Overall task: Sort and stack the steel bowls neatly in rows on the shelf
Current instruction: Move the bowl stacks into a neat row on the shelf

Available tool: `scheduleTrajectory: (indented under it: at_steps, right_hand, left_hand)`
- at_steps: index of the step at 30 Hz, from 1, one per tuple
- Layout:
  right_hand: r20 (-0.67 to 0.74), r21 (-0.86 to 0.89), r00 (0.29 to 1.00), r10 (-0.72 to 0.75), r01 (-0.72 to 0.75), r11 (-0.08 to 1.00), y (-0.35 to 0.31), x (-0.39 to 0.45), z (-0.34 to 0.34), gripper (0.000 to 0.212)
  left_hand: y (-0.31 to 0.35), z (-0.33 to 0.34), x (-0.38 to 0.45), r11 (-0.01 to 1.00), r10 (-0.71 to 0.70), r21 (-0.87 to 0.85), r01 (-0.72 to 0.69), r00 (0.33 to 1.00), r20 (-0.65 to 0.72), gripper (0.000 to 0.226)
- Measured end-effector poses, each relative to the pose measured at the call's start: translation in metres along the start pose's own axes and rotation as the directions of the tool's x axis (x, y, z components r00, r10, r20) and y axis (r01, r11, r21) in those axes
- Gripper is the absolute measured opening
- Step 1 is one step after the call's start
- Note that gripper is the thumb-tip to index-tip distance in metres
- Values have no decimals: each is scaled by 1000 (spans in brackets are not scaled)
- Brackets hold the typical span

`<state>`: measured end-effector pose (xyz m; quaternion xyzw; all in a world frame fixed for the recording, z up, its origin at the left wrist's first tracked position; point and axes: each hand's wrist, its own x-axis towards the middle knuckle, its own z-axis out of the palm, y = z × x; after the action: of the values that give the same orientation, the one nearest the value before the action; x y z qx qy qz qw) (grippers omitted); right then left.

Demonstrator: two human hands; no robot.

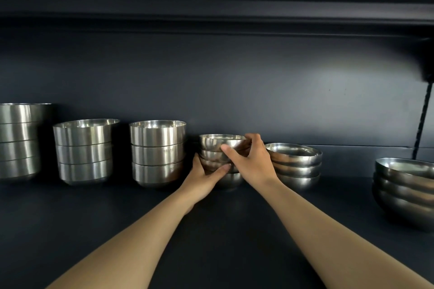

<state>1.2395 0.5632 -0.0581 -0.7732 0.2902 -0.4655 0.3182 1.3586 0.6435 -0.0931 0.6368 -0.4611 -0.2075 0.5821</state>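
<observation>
Bowl stack gripped both sides: your left hand low, right hand on top rim; neighbour stacks close; open shelf in front.

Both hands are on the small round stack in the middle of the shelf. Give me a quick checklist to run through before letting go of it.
1. Top bowl seated level in the small stack: cannot tell; the right hand grips its rim and covers the right side.
2. Lower bowls steadied: ok; the left hand holds the stack's left side.
3. Stack resting on the shelf: ok; its bottom bowl sits on the surface.
4. Gap to the straight-sided stack on the left: ok, narrow but apart.
5. Gap to the wide round stack on the right: cannot tell; the right hand hides it.
6. In line with the row: ok, roughly.
</observation>
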Motion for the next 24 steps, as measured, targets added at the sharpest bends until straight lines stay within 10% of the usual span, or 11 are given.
scheduleTrajectory:
  at_steps: [24]
  right_hand:
    - [-36,-30,999,-29,28,999,-1,-2,-1,70]
  left_hand:
    - [6,-1,-3,999,30,34,-29,999,-37,98]
